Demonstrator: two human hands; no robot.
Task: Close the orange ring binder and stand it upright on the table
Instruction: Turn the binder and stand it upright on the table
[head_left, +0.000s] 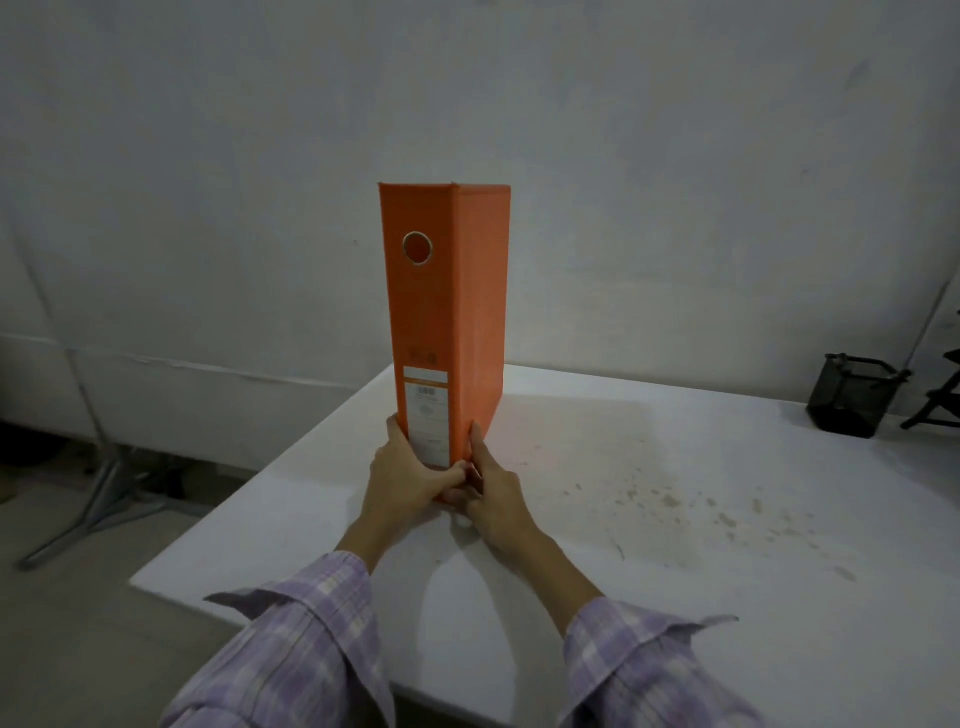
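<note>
The orange ring binder (447, 312) is closed and stands upright on the white table (649, 493), its spine with a finger hole and a white label facing me. My left hand (408, 475) grips the bottom left of the spine. My right hand (491, 491) grips the bottom right edge, its fingers along the cover. Both thumbs meet at the binder's lower end, which they partly hide, so I cannot tell whether the base touches the table.
A black mesh pen holder (852, 395) sits at the table's far right edge, with a dark stand (935, 400) beside it. The table's left corner is near the binder. Metal legs (98, 499) stand on the floor at left. Stains mark the tabletop at right.
</note>
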